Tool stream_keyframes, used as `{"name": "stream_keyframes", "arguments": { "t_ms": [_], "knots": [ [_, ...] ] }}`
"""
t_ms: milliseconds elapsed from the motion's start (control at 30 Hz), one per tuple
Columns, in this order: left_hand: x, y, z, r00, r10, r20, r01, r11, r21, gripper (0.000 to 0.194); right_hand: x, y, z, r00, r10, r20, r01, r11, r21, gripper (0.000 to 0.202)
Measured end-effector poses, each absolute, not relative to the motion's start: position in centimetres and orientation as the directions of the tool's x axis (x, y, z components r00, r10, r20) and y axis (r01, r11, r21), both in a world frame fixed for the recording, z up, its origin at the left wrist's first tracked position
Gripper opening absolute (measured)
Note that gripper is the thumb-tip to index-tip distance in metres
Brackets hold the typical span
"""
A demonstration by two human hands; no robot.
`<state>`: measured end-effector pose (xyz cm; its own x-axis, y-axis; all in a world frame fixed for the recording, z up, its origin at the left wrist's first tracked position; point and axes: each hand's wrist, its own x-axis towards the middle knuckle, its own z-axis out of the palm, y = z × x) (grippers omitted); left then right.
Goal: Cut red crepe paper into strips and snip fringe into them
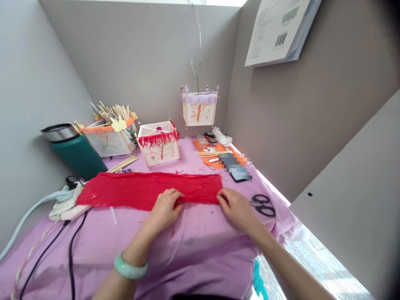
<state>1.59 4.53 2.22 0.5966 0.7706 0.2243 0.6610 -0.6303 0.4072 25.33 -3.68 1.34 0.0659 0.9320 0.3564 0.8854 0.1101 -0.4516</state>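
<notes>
A long strip of thin red cloth or crepe paper (131,189) lies spread across the table, slightly wrinkled. My left hand (166,208) pinches its near edge right of the middle, fingers curled together. At the near right corner, my right hand (233,204) grips the strip between thumb and fingers. Black-handled scissors (264,205) lie just right of my right hand, their blades mostly hidden. Behind the strip stands a small stick-framed lantern (161,146) with red fringe and a painted tree. Small red scraps (173,231) are scattered near my left hand.
A green tumbler (76,152) leans at the left, beside a stick-filled lantern box (108,141). Power strips (73,210) with cords occupy the left edge. A purple-fringed lantern (200,110) hangs at the back. A phone (236,168) lies near orange paper (201,146). Grey partitions enclose the table.
</notes>
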Motion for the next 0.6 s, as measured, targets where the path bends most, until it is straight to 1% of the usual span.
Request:
{"name": "stream_keyframes", "arguments": {
  "t_ms": [67, 167, 233, 300, 433, 533, 600],
  "knots": [
    [2.0, 4.6, 2.5, 0.572, 0.79, 0.219, 0.669, -0.604, 0.433, 0.015, 25.4, -3.6, 1.3, 0.071, 0.925, 0.373, 0.868, 0.126, -0.48, 0.018],
    [2.3, 4.5, 2.9, 0.526, 0.829, 0.191, 0.695, -0.548, 0.466, 0.017, 25.4, -3.2, 1.4, 0.083, 0.937, 0.339, 0.849, 0.112, -0.516, 0.016],
    [2.5, 4.5, 3.0, 0.496, 0.852, 0.169, 0.717, -0.511, 0.474, 0.016, 25.4, -2.9, 1.5, 0.095, 0.945, 0.313, 0.852, 0.085, -0.516, 0.016],
    [2.7, 4.5, 3.1, 0.469, 0.869, 0.154, 0.734, -0.481, 0.48, 0.015, 25.3, -2.5, 1.5, 0.106, 0.944, 0.311, 0.872, 0.063, -0.486, 0.016],
    [2.9, 4.7, 3.0, 0.402, 0.909, 0.113, 0.767, -0.402, 0.501, 0.014, 25.2, -2.1, 1.0, 0.106, 0.934, 0.342, 0.926, 0.032, -0.376, 0.015],
    [3.1, 4.9, 2.8, 0.379, 0.92, 0.097, 0.806, -0.38, 0.453, 0.015, 25.2, -1.9, 0.5, 0.1, 0.929, 0.357, 0.953, 0.014, -0.303, 0.015],
    [3.3, 5.0, 2.8, 0.371, 0.924, 0.092, 0.835, -0.375, 0.403, 0.016, 25.1, -1.7, 0.2, 0.105, 0.922, 0.373, 0.959, 0.004, -0.282, 0.015]
  ]
}}
